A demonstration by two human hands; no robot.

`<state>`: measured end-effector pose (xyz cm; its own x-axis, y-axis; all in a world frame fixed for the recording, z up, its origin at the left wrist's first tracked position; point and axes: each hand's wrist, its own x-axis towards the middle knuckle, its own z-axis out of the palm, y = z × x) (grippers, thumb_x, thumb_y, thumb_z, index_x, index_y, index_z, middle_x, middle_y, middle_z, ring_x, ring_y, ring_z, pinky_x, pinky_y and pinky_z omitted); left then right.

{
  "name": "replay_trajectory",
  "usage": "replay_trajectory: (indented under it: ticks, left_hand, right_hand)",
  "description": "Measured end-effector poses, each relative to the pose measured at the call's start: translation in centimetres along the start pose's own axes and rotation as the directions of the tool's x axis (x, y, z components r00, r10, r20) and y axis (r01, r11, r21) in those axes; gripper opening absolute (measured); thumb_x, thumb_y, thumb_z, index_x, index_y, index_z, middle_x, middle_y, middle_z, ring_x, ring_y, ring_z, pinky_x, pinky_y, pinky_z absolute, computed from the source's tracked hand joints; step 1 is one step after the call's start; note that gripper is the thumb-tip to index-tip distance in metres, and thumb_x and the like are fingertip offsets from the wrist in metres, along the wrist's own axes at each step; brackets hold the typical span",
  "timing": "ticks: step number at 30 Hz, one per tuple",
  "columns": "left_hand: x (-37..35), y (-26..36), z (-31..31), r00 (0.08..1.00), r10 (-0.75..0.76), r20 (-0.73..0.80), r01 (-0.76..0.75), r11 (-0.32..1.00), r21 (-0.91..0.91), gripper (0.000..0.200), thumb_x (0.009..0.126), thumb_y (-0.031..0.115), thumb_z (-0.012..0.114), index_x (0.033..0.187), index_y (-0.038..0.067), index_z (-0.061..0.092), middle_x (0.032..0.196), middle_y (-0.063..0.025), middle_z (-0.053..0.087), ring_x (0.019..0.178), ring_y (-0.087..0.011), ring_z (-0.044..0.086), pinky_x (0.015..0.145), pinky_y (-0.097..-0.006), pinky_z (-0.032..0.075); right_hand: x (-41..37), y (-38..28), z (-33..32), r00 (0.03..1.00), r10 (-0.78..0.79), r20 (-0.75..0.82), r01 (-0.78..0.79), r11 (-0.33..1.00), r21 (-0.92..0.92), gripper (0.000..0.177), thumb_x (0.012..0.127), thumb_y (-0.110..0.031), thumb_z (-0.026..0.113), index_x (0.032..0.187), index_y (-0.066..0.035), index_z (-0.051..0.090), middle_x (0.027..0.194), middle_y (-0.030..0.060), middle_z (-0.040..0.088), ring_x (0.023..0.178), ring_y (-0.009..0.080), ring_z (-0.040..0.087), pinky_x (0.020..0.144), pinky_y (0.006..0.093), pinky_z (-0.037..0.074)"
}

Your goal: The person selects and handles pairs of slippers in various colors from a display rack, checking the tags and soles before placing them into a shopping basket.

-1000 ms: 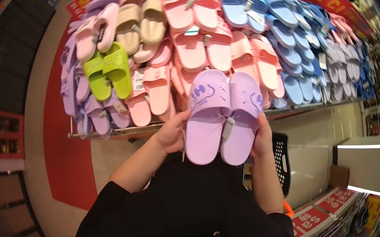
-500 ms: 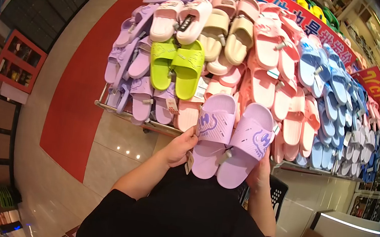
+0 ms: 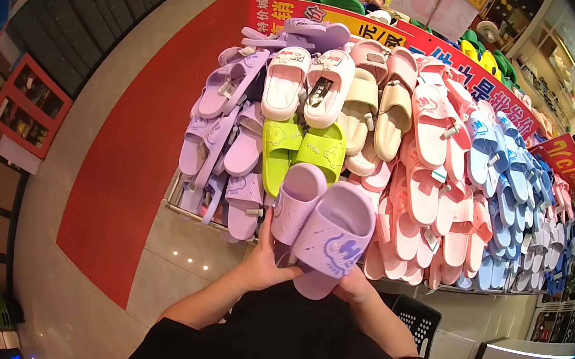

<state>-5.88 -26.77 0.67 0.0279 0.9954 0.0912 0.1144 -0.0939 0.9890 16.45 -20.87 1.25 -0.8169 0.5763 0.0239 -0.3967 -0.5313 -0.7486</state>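
Note:
A pair of lilac slide slippers (image 3: pixel 333 233) with purple printing on the straps is held up in front of my chest, toes tilted away. My left hand (image 3: pixel 263 265) grips the left slipper, fingers along its outer side and thumb near the heel. Around the heel of the right slipper, my right hand (image 3: pixel 354 288) is closed. Just beyond them, a lime green pair (image 3: pixel 302 154) lies on the display, partly covered by the lilac pair. White slides (image 3: pixel 287 85) rest above the green ones.
The display rack holds beige slides (image 3: pixel 361 102), pink slides (image 3: pixel 430 133), blue slides (image 3: pixel 485 136) and more lilac slides (image 3: pixel 244 148). Behind runs a red and yellow sign (image 3: pixel 421 45). A black perforated chair (image 3: pixel 416 320) stands at right, a red floor strip (image 3: pixel 123 158) at left.
The lilac pair has turned and tipped, the right slipper now overlapping the left one. My left fingers have moved up along the slipper's side. The view has shifted, so the display sits lower.

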Motion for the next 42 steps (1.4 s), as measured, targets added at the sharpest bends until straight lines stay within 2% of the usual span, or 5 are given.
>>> replay_trajectory:
  ticks: [7, 10, 14, 21, 42]
  left_hand:
    - [0.8, -1.4, 0.2, 0.927, -0.123, -0.355, -0.050, 0.896, -0.442, 0.104, 0.084, 0.031, 0.073, 0.152, 0.004, -0.002, 0.148, -0.0182, 0.030, 0.133, -0.0266, 0.039, 0.110, -0.0407, 0.034]
    - [1.4, -4.1, -3.6, 0.950, -0.045, -0.309, 0.028, 0.998, -0.058, 0.091, 0.089, 0.026, 0.067, 0.152, 0.005, 0.005, 0.147, -0.0166, 0.031, 0.133, -0.0284, 0.039, 0.109, -0.0413, 0.036]
    - [3.6, 1.7, -7.0, 0.865, -0.280, -0.417, -0.044, 0.785, -0.618, 0.078, 0.091, 0.016, 0.063, 0.152, 0.009, 0.015, 0.137, -0.0152, 0.044, 0.128, -0.0293, 0.047, 0.107, -0.0405, 0.039]
    - [16.3, 3.2, -18.1, 0.674, 0.224, -0.704, -0.329, 0.944, -0.015, 0.071, 0.093, 0.019, 0.063, 0.150, 0.009, 0.021, 0.138, -0.0109, 0.045, 0.121, -0.0220, 0.049, 0.103, -0.0344, 0.039]
    - [20.7, 2.5, -28.4, 0.523, -0.001, -0.852, -0.151, 0.984, -0.094, 0.066, 0.087, 0.027, 0.069, 0.139, 0.003, 0.036, 0.128, -0.0136, 0.053, 0.114, -0.0231, 0.053, 0.096, -0.0360, 0.044]
  right_hand:
    - [4.0, -1.4, 1.2, 0.978, 0.091, 0.190, -0.004, 0.910, -0.415, 0.084, 0.090, -0.052, 0.062, 0.146, 0.002, 0.028, 0.143, 0.0124, 0.042, 0.132, 0.0226, 0.039, 0.111, 0.0398, 0.031]
    - [6.4, -2.3, 3.3, 0.975, 0.098, 0.201, -0.008, 0.912, -0.410, 0.089, 0.091, -0.052, 0.061, 0.150, 0.000, 0.019, 0.148, 0.0127, 0.034, 0.135, 0.0223, 0.035, 0.112, 0.0400, 0.029]
    - [8.1, -2.3, 4.5, 0.954, -0.022, 0.298, 0.119, 0.942, -0.313, 0.089, 0.094, -0.045, 0.056, 0.154, -0.004, 0.006, 0.155, 0.0165, 0.025, 0.141, 0.0298, 0.029, 0.113, 0.0448, 0.027]
    - [4.3, -2.8, 1.6, 0.978, 0.157, 0.141, -0.096, 0.927, -0.363, 0.075, 0.095, -0.024, 0.058, 0.154, -0.010, 0.014, 0.152, 0.0171, 0.032, 0.132, 0.0274, 0.045, 0.108, 0.0399, 0.036]
    - [4.5, -7.5, -0.8, 0.973, -0.216, -0.086, 0.055, 0.571, -0.819, 0.046, 0.088, -0.003, 0.059, 0.133, -0.001, 0.050, 0.116, 0.0128, 0.063, 0.100, 0.0192, 0.061, 0.087, 0.0315, 0.049]
